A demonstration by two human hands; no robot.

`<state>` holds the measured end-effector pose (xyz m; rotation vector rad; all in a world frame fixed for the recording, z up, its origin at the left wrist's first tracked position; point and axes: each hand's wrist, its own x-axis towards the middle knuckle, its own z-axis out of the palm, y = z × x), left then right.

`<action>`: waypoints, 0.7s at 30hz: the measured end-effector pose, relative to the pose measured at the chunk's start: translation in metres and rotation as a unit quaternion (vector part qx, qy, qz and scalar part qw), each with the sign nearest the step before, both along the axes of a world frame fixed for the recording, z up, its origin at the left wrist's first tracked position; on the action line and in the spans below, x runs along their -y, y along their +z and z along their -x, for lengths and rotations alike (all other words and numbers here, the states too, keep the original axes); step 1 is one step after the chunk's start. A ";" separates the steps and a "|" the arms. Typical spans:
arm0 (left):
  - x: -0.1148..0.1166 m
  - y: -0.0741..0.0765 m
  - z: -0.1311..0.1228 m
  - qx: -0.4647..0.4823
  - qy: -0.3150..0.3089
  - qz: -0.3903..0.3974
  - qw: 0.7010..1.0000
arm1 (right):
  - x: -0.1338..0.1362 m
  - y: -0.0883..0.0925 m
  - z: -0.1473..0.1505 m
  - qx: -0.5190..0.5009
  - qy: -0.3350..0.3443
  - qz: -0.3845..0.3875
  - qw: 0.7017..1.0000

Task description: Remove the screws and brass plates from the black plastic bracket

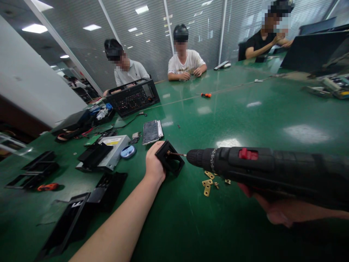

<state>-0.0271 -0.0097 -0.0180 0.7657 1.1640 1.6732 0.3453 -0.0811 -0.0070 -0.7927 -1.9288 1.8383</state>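
Observation:
My left hand (154, 164) grips a small black square plastic bracket (170, 159), held upright on the green table (245, 120). My right hand (283, 211), mostly hidden under the tool, holds a black cordless drill (261, 169) with a red switch. The drill's bit (177, 154) points left and touches the bracket's face. Small brass plates and screws (208, 182) lie on the table just below the drill's chuck.
To the left lie black plastic panels (106, 191), an optical drive (109, 153), a blue round item (128, 151), a silver drive (152, 131) and an open computer case (133, 96). An orange screwdriver (206, 95) lies farther off. Three people sit at the far side.

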 end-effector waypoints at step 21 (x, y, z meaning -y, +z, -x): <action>0.001 0.001 0.000 -0.003 0.004 0.008 1.000 | -0.008 -0.011 -0.002 -0.034 0.026 0.144 0.989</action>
